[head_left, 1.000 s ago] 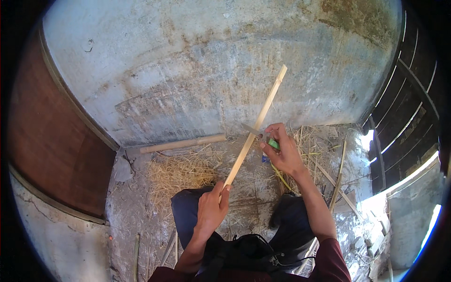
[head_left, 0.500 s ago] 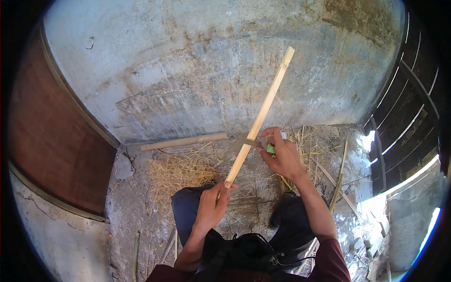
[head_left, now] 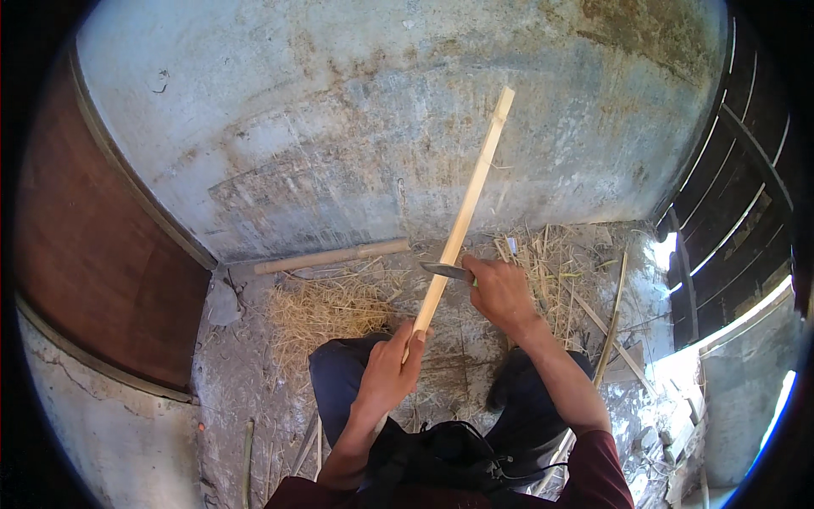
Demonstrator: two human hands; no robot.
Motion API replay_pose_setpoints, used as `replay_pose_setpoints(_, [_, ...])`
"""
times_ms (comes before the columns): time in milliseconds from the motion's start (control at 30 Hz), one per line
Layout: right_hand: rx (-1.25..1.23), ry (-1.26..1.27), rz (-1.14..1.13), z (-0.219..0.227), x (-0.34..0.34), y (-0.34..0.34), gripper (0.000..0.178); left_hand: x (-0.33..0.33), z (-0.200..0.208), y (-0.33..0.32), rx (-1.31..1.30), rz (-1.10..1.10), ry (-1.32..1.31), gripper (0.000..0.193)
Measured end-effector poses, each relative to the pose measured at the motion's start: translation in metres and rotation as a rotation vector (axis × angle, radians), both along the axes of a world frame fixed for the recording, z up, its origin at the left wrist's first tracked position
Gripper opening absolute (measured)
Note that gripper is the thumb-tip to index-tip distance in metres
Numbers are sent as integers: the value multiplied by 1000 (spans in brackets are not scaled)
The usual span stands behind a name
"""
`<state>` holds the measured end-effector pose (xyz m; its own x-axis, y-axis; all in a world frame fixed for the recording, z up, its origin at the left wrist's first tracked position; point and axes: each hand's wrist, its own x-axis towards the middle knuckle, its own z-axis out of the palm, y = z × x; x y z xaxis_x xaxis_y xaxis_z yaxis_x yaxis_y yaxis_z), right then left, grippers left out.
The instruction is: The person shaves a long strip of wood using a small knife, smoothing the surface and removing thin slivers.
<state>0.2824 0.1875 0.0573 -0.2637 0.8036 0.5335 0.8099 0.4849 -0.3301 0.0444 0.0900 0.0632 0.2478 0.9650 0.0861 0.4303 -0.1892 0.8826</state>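
Note:
A long pale bamboo strip (head_left: 469, 204) slants up and away from me, its far end in front of the wall. My left hand (head_left: 388, 377) is closed around the strip's near end, above my left knee. In my right hand (head_left: 509, 299) is a knife (head_left: 448, 271), fingers wrapped round its handle; only a bit of green shows there. The dark blade lies across the strip, a short way beyond my left hand. A thin curled fibre sticks out from the strip's upper part.
A heap of straw-like shavings (head_left: 326, 310) lies on the floor to the left, with a bamboo pole (head_left: 331, 256) along the wall (head_left: 322, 161) behind it. More shavings and long sticks (head_left: 612, 318) litter the right side. A brown door panel (head_left: 110, 229) stands at left.
My right hand has closed more firmly round the knife and dropped slightly toward me, the blade now nearer my left hand. The strip's far end has shifted a little left.

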Motion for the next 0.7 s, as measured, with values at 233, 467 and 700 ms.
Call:
replay_pose_setpoints(233, [-13,-25,35,5,0,0,17,-2,-21,7,-380,-182,-511,25])
replay_pose_setpoints(467, [24,-30,-19,-3,3,4,14,9,-8,5,86,-29,57,17])
replay_pose_setpoints(700, [53,-22,-35,-13,0,15,9,18,-25,3,192,81,175,15])
